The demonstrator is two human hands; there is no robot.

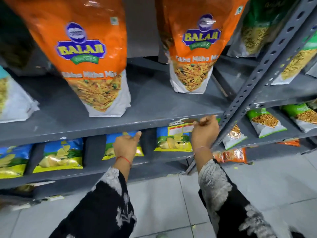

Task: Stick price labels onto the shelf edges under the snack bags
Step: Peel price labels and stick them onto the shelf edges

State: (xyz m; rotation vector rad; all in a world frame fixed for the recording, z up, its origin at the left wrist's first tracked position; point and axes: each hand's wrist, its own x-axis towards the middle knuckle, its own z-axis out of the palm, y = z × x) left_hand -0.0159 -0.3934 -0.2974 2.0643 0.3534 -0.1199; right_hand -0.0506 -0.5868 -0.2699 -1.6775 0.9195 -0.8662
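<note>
One label: a price label (181, 125) lies on the front of the shelf edge (103, 130), under the right orange bag, its print blurred.
Right hand: the right hand (205, 133) is at the label's right end, fingers curled together with thumb and forefinger pinched at the label's corner; whether it grips the label or a backing strip cannot be told.
Left hand: the left hand (127, 145) hangs below the shelf edge, left of the label and apart from it, loosely curled with the thumb stuck out, holding nothing visible.
Wrists: a red thread on the left, a thin band on the right; both sleeves are black with grey-white pattern.
Orange bags: two stand on the shelf, a left orange bag (89, 54) near the front and a right orange bag (193, 43) further back.
Lower shelf: blue-and-yellow chip bags (60, 155) lie in a row, one partly behind the left hand.
Upright: a grey perforated post (257, 76) slants just right of the right hand.
Beyond the post: green bags (264, 121) on neighbouring shelves.
Floor: pale tiles (163, 203).
</note>
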